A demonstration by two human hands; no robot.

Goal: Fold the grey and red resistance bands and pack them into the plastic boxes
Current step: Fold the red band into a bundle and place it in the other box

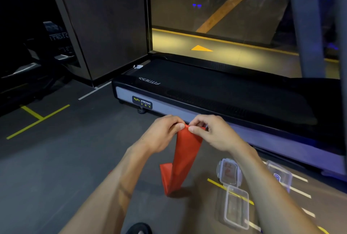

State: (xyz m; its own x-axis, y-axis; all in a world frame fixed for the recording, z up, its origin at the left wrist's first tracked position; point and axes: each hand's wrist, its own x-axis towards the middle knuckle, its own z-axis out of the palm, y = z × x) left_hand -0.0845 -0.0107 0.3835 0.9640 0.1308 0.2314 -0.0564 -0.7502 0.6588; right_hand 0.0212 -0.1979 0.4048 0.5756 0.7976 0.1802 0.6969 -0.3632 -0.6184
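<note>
Head view: left hand (pixel 161 132) and right hand (pixel 212 130) pinch red band (pixel 185 156) top edge; hangs limp, probably slippery—hold corners.

I note a dim room with a dark grey floor (pixel 56 158) marked by yellow tape lines (pixel 37 119) at near left. A black treadmill (pixel 216 91) labelled "BODY STRONG" lies across the middle and right. Behind it a large window (pixel 216 8) looks onto a lit yellow-striped surface with an orange arrow (pixel 201 48). A dark wall panel (pixel 105 23) stands far left of centre.
</note>
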